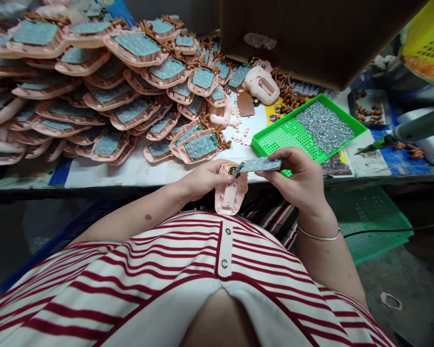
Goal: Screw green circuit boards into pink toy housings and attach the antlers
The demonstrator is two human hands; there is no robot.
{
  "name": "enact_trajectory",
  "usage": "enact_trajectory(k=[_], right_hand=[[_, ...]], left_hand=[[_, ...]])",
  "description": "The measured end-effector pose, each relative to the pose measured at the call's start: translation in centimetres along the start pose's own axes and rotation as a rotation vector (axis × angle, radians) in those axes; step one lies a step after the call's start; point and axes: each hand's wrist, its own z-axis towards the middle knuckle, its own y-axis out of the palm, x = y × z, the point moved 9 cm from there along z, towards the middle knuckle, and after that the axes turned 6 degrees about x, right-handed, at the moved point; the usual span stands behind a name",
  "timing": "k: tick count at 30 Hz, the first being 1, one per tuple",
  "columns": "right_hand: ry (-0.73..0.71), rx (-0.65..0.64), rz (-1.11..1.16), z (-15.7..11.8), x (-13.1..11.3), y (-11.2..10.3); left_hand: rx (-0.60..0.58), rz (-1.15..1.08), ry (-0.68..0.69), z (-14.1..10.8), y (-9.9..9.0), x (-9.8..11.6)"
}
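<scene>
A pink plastic shell [230,197] is gripped at its upper left side by my left hand [206,181], its inner side facing up. Between thumb and fingers, my right hand [298,178] holds a bluish-green circuit board [260,164], tilted, above and to the right of the shell. A small round dark part [233,170] with thin wires sits at the shell's top, by the board's left end. Whether the wires join the board is too small to tell.
Many pink shells with boards [137,46] are piled at the left and centre. A green tray [275,140] of small screws stands right of centre. A screwdriver [401,132] reaches in from the right. Behind stands a large cardboard box [292,29].
</scene>
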Motion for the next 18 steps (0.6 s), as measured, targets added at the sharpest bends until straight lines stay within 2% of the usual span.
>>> enact_trajectory(k=[4,7,13,18], right_hand=[[-0.175,0.134,-0.264,0.2,-2.3,-1.9],[-0.254,0.182,-0.324,0.2,-3.9,-2.0],[-0.111,0.224,-0.226,-0.1,-4.2,-0.6],[-0.156,0.215,-0.202,-0.2,-4.3,0.8]], left_hand=[[-0.035,0.052,-0.023,-0.2,0.3,-0.2],[-0.046,0.068,-0.03,-0.3,0.5,-0.2],[0.015,0.045,-0.031,-0.2,0.5,-0.1],[0.028,0.017,-0.048,-0.2,0.4,-0.3]])
